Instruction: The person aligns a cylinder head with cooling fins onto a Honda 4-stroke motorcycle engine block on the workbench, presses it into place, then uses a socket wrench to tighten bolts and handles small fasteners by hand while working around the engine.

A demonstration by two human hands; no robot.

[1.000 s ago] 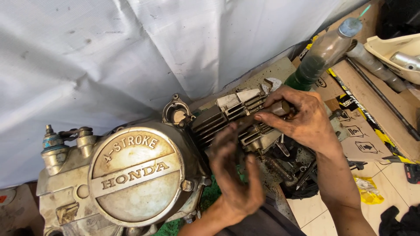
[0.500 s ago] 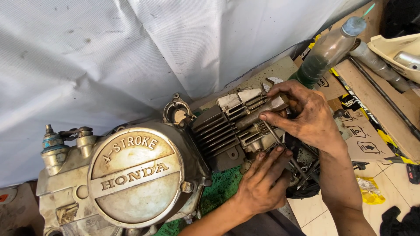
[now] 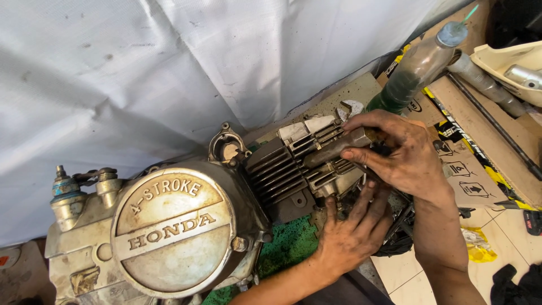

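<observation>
Cylinder head (image 3: pixel 316 164) sits on the engine (image 3: pixel 169 231), right hand (image 3: pixel 406 158) closed round a dark metal tool (image 3: pixel 339 148) laid across its fins. Left hand (image 3: pixel 353 234), fingers loosely spread, holds nothing and presses beneath to steady it.

Dirty finned cylinder (image 3: pixel 299 164) w/ brown bar (image 3: pixel 339 148) laid across.

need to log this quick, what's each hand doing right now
Left hand: open, fingers spread against the cylinder's underside.
Right hand: closed on a metal bar.
</observation>
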